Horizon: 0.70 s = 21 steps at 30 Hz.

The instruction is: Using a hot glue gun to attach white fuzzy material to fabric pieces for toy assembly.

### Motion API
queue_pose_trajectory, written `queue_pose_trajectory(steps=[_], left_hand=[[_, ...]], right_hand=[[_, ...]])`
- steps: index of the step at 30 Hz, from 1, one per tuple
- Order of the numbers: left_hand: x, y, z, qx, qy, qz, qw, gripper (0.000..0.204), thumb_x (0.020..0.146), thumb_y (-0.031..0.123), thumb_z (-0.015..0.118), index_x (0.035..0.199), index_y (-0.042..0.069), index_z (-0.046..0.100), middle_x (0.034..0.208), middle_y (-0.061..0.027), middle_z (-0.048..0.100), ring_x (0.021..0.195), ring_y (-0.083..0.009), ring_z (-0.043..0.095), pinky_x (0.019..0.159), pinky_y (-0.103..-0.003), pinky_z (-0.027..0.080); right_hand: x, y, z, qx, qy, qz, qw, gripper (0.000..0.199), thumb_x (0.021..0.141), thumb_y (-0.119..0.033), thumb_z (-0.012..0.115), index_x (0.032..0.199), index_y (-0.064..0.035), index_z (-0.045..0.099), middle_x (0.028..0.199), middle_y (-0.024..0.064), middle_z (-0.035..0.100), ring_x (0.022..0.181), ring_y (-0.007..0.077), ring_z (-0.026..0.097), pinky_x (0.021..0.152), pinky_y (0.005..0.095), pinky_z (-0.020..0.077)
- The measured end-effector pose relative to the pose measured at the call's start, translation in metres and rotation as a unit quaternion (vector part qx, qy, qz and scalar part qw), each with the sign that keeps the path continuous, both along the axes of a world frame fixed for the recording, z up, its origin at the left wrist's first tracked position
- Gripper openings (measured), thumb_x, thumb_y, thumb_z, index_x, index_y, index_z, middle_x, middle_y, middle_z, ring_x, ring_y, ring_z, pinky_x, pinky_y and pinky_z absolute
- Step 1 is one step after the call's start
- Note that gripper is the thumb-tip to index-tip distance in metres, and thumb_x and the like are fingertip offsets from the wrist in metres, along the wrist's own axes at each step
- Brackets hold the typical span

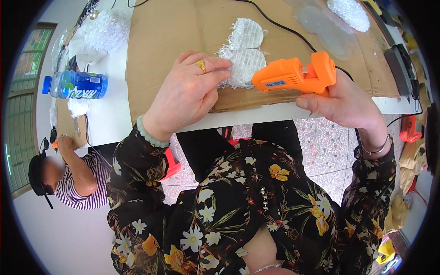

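A white piece with shaggy fringe along its left edge and a ribbed face, shaped like two joined rounds (247,59), lies flat on the cardboard sheet (169,27). My left hand (190,89) rests at its lower left edge, fingers closed on the fringe there. In my right hand (348,101) is an orange glue gun (284,75), its front end pointing left over the lower round. The gun's tip is hard to make out against the white piece. My right thumb lies along the handle's lower side.
A black cable (284,27) runs across the cardboard. Fluffy white pieces (350,13) lie far right and far left (106,32). A blue drink bottle (80,85) lies at left. Beyond it, a person in a striped shirt (82,183) works. A dark box (398,68) sits at right.
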<state>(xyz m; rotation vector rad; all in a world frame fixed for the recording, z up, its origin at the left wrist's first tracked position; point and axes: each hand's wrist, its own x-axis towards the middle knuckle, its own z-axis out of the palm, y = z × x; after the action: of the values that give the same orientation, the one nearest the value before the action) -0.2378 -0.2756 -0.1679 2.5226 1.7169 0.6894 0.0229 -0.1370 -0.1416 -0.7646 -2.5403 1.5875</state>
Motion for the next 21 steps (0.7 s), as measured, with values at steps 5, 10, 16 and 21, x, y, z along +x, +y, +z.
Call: queue_pose_trajectory(steps=[5,10,16,21], left_hand=[[-0.001,-0.005,0.005,0.001,0.000,0.003,1.000,0.024,0.069,-0.003,0.054,0.090,0.002,0.065,0.102,-0.0077,0.064,0.090,-0.0277,0.059,0.091,-0.041,0.041],[-0.003,-0.006,0.006,-0.001,-0.004,0.000,1.000,0.022,0.069,-0.002,0.055,0.089,0.002,0.065,0.102,-0.0071,0.064,0.091,-0.0270,0.059,0.090,-0.040,0.041],[-0.004,-0.008,0.007,0.002,-0.002,-0.004,1.000,0.023,0.069,-0.002,0.055,0.090,0.002,0.064,0.103,-0.0068,0.064,0.093,-0.0265,0.059,0.090,-0.040,0.042],[-0.005,-0.010,0.010,0.005,0.002,-0.003,1.000,0.023,0.069,-0.002,0.055,0.090,0.001,0.064,0.103,-0.0067,0.064,0.094,-0.0263,0.059,0.090,-0.040,0.042]], right_hand=[[0.003,0.000,0.011,-0.059,-0.035,-0.017,0.998,0.036,0.084,-0.024,0.068,0.109,-0.0007,0.055,0.075,-0.0001,0.051,0.067,0.0076,0.044,0.061,0.0240,0.0403],[0.008,-0.002,0.011,-0.062,-0.016,-0.036,0.997,0.034,0.085,-0.022,0.067,0.110,-0.0014,0.056,0.075,-0.0023,0.050,0.065,0.0068,0.043,0.058,0.0235,0.0397],[0.014,0.001,0.011,-0.082,-0.021,-0.053,0.995,0.045,0.086,-0.020,0.067,0.122,-0.0044,0.044,0.077,0.0001,0.056,0.060,0.0048,0.049,0.048,0.0193,0.0377],[0.008,-0.002,0.014,-0.074,-0.032,-0.064,0.995,0.045,0.086,-0.020,0.067,0.123,-0.0056,0.045,0.072,0.0001,0.055,0.054,0.0040,0.046,0.046,0.0190,0.0360]])
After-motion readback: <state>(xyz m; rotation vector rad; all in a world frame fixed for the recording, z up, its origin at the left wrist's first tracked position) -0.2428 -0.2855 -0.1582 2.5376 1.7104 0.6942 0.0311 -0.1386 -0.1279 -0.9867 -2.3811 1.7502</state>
